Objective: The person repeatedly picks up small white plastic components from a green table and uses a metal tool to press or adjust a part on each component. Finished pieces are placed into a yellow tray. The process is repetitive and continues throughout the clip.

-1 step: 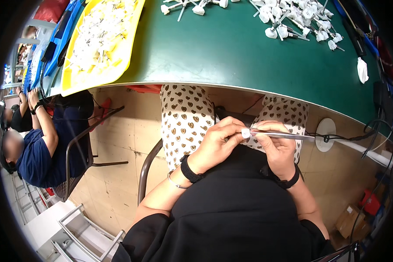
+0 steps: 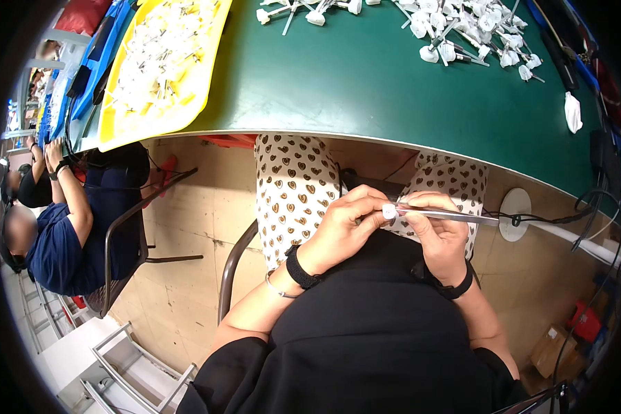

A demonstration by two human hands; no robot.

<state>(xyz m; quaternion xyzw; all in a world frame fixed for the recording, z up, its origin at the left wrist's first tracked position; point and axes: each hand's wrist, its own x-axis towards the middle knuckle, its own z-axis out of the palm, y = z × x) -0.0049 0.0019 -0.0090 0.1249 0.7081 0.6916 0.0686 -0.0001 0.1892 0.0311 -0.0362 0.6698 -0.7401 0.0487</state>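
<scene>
Above my lap, just off the table's near edge, my two hands meet. My left hand [image 2: 345, 231] pinches a small white plastic part [image 2: 389, 211] between thumb and fingertips. In my right hand [image 2: 436, 234] is a pair of silver metal tweezers [image 2: 462, 217], held almost level, their far end sticking out to the right. The tips of the tweezers lie at the white part; my fingers hide exactly how they touch it.
On the green table [image 2: 310, 90] a yellow tray [image 2: 199, 103] of small white and metal parts stands at the left. A pile of white-headed parts [image 2: 486, 21] lies far right, near a white wrapped piece [image 2: 573, 112]. Another person [image 2: 69, 214] sits at the left beside a chair [image 2: 110, 241].
</scene>
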